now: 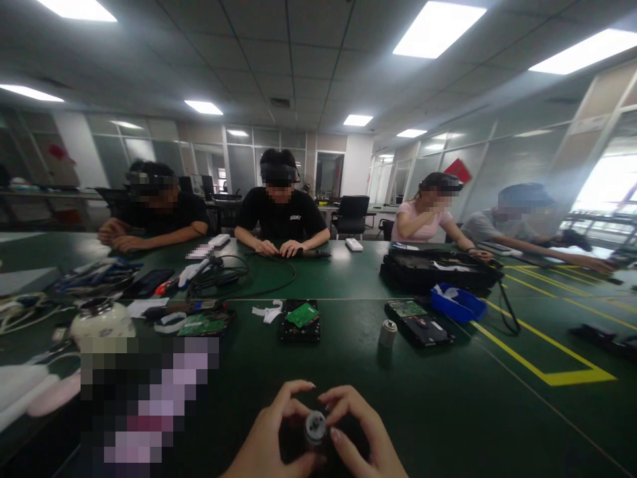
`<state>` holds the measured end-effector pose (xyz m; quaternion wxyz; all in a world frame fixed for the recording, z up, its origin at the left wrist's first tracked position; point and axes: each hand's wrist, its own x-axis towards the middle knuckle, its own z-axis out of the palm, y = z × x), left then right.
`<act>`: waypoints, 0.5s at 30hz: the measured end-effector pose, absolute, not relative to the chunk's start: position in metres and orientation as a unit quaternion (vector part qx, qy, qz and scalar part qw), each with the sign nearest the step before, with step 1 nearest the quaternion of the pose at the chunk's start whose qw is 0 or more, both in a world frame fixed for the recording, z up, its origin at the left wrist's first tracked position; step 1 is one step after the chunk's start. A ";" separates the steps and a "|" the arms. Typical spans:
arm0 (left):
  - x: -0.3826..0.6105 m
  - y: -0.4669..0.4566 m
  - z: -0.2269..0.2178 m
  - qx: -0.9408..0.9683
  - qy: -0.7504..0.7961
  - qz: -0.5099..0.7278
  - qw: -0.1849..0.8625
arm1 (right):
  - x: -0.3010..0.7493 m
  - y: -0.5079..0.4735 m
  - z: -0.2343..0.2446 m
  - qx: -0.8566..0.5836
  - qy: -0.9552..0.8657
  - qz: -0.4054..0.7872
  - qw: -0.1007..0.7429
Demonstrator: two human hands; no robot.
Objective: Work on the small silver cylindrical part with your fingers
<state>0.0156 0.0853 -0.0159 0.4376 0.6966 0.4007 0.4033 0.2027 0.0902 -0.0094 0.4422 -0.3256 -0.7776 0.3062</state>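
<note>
My left hand (271, 435) and my right hand (358, 428) meet at the bottom middle of the view, above a dark green table (348, 372). Both curl round a small round silver part (315, 426) on top of something dark, whose shape I cannot make out. The fingers of both hands are bent and pinch the part from either side. Farther out on the table lie a hard drive with a green circuit board (300, 320), a small metal cylinder (387, 333) and another opened drive (419, 322).
Several people sit along the far side of the table with cables and tools. A blue tray (458, 303) and a black case (438, 269) stand at the right. A white jar (102, 320), a circuit board (205, 324) and cables crowd the left. Yellow tape lines (547, 358) mark the right.
</note>
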 end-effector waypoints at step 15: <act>0.015 0.085 -0.014 0.707 0.425 0.396 0.403 | 0.192 0.102 0.002 -0.393 -0.725 0.307 0.475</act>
